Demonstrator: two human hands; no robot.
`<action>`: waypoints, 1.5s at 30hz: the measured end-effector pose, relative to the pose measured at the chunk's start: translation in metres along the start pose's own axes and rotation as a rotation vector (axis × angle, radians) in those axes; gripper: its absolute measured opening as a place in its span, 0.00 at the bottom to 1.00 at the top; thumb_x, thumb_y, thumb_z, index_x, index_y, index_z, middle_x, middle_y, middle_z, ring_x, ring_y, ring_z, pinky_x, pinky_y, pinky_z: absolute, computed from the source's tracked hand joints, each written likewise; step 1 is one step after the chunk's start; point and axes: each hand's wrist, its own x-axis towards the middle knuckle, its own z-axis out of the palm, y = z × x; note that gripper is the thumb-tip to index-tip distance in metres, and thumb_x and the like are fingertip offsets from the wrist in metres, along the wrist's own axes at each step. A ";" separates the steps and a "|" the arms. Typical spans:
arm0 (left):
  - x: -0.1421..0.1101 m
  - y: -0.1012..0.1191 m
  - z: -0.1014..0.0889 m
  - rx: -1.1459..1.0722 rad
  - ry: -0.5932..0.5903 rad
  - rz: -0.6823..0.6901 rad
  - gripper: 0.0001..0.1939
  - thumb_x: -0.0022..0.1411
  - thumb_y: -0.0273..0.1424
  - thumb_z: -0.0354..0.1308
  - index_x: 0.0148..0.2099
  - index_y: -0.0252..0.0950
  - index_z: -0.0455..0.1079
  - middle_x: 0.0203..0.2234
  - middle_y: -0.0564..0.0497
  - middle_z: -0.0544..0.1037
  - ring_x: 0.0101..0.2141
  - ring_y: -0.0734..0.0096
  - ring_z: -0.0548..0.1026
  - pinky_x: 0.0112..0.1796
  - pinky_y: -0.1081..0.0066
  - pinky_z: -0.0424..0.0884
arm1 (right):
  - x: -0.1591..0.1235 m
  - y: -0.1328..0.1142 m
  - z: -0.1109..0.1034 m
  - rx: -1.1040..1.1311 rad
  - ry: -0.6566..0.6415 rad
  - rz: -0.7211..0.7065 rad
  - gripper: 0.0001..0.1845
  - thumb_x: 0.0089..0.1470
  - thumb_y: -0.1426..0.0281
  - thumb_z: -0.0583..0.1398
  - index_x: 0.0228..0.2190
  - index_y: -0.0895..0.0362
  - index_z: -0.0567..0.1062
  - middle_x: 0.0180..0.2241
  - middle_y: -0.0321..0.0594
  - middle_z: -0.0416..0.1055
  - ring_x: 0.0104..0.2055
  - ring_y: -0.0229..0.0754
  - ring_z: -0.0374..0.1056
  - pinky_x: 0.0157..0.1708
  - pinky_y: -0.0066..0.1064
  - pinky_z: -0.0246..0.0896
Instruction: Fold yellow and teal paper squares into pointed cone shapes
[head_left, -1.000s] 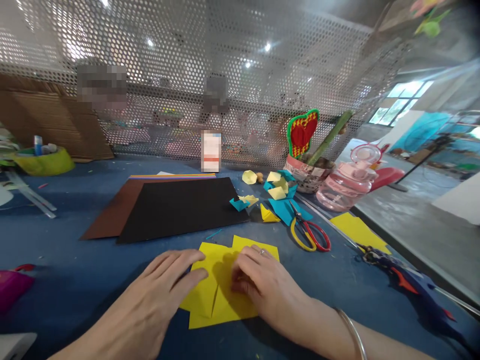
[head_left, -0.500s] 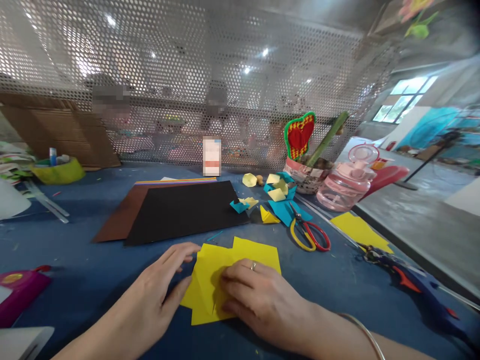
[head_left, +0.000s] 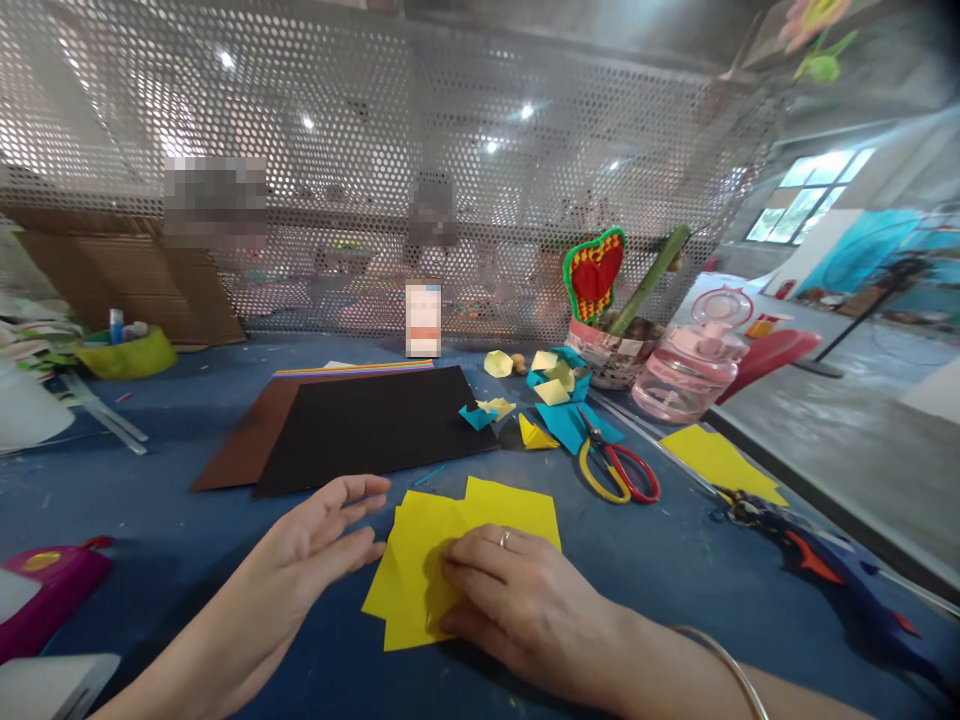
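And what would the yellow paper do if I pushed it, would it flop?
The yellow paper probably bends easily, since it looks thin. The right hand rests on it, so a gentle push might buckle it rather than slide it.

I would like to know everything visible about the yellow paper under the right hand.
The bright yellow paper looks matte and lies on the blue table in overlapping layers with staggered edges. The right hand rests on it, hiding its lower right part; the left hand is open beside its left edge, contact unclear.
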 end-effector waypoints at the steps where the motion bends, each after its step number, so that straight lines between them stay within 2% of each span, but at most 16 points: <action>1: 0.000 0.001 0.000 -0.051 0.004 -0.028 0.15 0.62 0.33 0.53 0.52 0.39 0.63 0.54 0.44 0.68 0.58 0.57 0.64 0.53 0.56 0.68 | 0.000 0.000 0.000 -0.004 0.004 -0.001 0.14 0.61 0.64 0.57 0.37 0.63 0.76 0.40 0.47 0.75 0.43 0.46 0.70 0.44 0.34 0.69; 4: 0.001 0.004 0.000 -0.137 0.027 -0.065 0.14 0.63 0.32 0.51 0.51 0.37 0.64 0.51 0.44 0.69 0.56 0.56 0.66 0.49 0.58 0.72 | 0.000 -0.001 -0.001 -0.012 0.015 -0.003 0.13 0.61 0.65 0.57 0.37 0.62 0.76 0.40 0.46 0.75 0.42 0.45 0.71 0.44 0.34 0.69; 8: 0.002 0.000 0.002 -0.061 -0.019 -0.016 0.14 0.64 0.30 0.50 0.52 0.37 0.62 0.46 0.45 0.72 0.48 0.62 0.72 0.45 0.63 0.73 | 0.000 -0.001 0.001 0.000 0.041 -0.023 0.13 0.59 0.65 0.59 0.39 0.62 0.76 0.41 0.45 0.76 0.42 0.45 0.71 0.43 0.33 0.69; 11: 0.001 -0.008 0.002 0.153 -0.092 0.178 0.13 0.64 0.26 0.48 0.50 0.40 0.64 0.49 0.46 0.70 0.47 0.64 0.71 0.42 0.66 0.73 | 0.000 0.000 0.002 0.005 0.078 -0.054 0.14 0.59 0.63 0.59 0.38 0.62 0.76 0.40 0.44 0.76 0.40 0.43 0.72 0.42 0.31 0.70; 13: 0.000 -0.012 0.001 0.386 -0.153 0.388 0.13 0.64 0.23 0.45 0.45 0.42 0.67 0.52 0.49 0.66 0.50 0.65 0.69 0.45 0.67 0.70 | -0.001 0.000 0.002 -0.001 0.084 -0.067 0.12 0.58 0.65 0.60 0.37 0.62 0.76 0.40 0.44 0.76 0.40 0.43 0.72 0.42 0.31 0.70; 15: -0.002 -0.014 -0.001 0.594 -0.270 0.538 0.17 0.64 0.19 0.41 0.42 0.42 0.68 0.53 0.51 0.65 0.51 0.67 0.68 0.49 0.67 0.66 | -0.001 0.001 0.001 0.013 0.067 -0.064 0.10 0.58 0.68 0.59 0.37 0.63 0.76 0.41 0.45 0.75 0.41 0.43 0.72 0.44 0.30 0.69; 17: -0.004 -0.015 -0.004 0.701 -0.413 0.594 0.22 0.62 0.14 0.39 0.43 0.42 0.67 0.51 0.51 0.66 0.51 0.70 0.68 0.50 0.69 0.64 | -0.001 0.001 -0.001 0.054 0.042 -0.058 0.10 0.59 0.71 0.57 0.38 0.63 0.76 0.41 0.46 0.75 0.43 0.43 0.71 0.45 0.30 0.67; 19: -0.004 -0.015 -0.006 0.732 -0.499 0.620 0.24 0.61 0.12 0.38 0.45 0.41 0.66 0.50 0.51 0.67 0.50 0.72 0.69 0.49 0.71 0.65 | -0.001 0.001 -0.002 0.114 0.029 -0.049 0.11 0.60 0.74 0.55 0.38 0.64 0.76 0.41 0.46 0.75 0.43 0.42 0.71 0.46 0.29 0.66; 24: -0.001 -0.012 -0.006 0.763 -0.492 0.737 0.21 0.64 0.13 0.40 0.45 0.40 0.67 0.44 0.51 0.72 0.47 0.72 0.69 0.46 0.72 0.65 | 0.000 0.003 0.001 0.255 0.057 0.029 0.09 0.57 0.77 0.57 0.36 0.61 0.78 0.41 0.43 0.74 0.43 0.40 0.69 0.48 0.31 0.61; 28: 0.000 -0.010 0.001 0.827 -0.430 0.828 0.19 0.63 0.14 0.43 0.43 0.40 0.68 0.39 0.53 0.75 0.42 0.71 0.71 0.45 0.67 0.63 | 0.000 0.006 0.005 0.337 0.078 0.123 0.06 0.53 0.73 0.64 0.35 0.59 0.78 0.39 0.39 0.73 0.40 0.38 0.68 0.47 0.31 0.60; 33: 0.003 -0.010 0.012 0.799 -0.382 0.786 0.16 0.64 0.15 0.42 0.38 0.39 0.66 0.32 0.56 0.76 0.36 0.72 0.71 0.46 0.64 0.60 | 0.001 0.007 0.004 0.370 0.047 0.164 0.07 0.51 0.73 0.66 0.35 0.59 0.78 0.39 0.39 0.73 0.42 0.39 0.67 0.46 0.30 0.59; 39: 0.006 -0.020 0.021 0.749 -0.238 0.539 0.09 0.63 0.22 0.55 0.31 0.39 0.69 0.26 0.58 0.74 0.33 0.73 0.70 0.38 0.70 0.60 | 0.001 0.007 0.005 0.384 0.022 0.231 0.07 0.50 0.70 0.67 0.33 0.58 0.76 0.36 0.37 0.71 0.40 0.40 0.65 0.44 0.32 0.59; 42: 0.007 -0.023 0.026 0.761 -0.202 0.447 0.09 0.62 0.22 0.57 0.30 0.39 0.69 0.27 0.58 0.74 0.34 0.71 0.70 0.38 0.70 0.60 | 0.001 0.008 0.005 0.402 0.002 0.273 0.09 0.49 0.69 0.67 0.33 0.57 0.75 0.36 0.37 0.70 0.39 0.39 0.65 0.42 0.31 0.59; 45: 0.007 -0.024 0.031 0.780 -0.174 0.411 0.09 0.61 0.22 0.56 0.29 0.38 0.68 0.27 0.58 0.73 0.34 0.70 0.69 0.39 0.68 0.59 | 0.002 0.009 0.005 0.417 -0.004 0.300 0.11 0.48 0.69 0.68 0.33 0.57 0.74 0.36 0.36 0.69 0.40 0.39 0.64 0.41 0.30 0.59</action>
